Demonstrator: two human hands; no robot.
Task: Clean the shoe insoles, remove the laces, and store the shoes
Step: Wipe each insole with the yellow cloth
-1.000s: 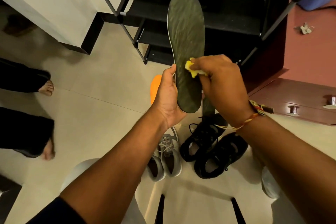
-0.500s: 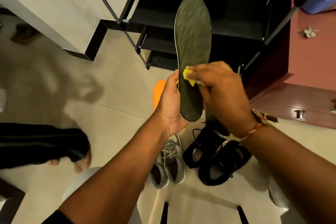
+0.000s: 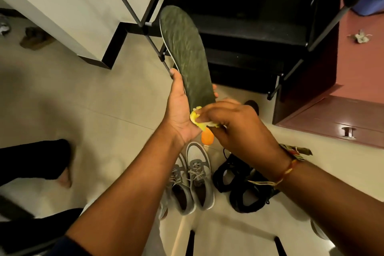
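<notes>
My left hand (image 3: 179,108) grips the heel end of a dark green insole (image 3: 185,54), which tilts up and to the left. My right hand (image 3: 234,124) presses a small yellow cloth (image 3: 197,117) against the insole's lower end, right beside my left palm. On the floor below stand a pair of grey and white sneakers (image 3: 193,178) with laces in, and to their right a pair of black shoes (image 3: 243,185), partly hidden by my right forearm. An orange insole (image 3: 207,137) peeks out under my right hand.
A black shoe rack (image 3: 249,33) with open shelves stands straight ahead. To its right is a reddish-brown cabinet (image 3: 336,118) with round knobs. Another person's legs and bare foot (image 3: 64,178) are at the left. Black stool legs (image 3: 190,243) show at the bottom edge.
My right hand has slid the yellow cloth down from the insole's middle to its heel end. The insole has tilted to the left. The other person's foot has moved.
</notes>
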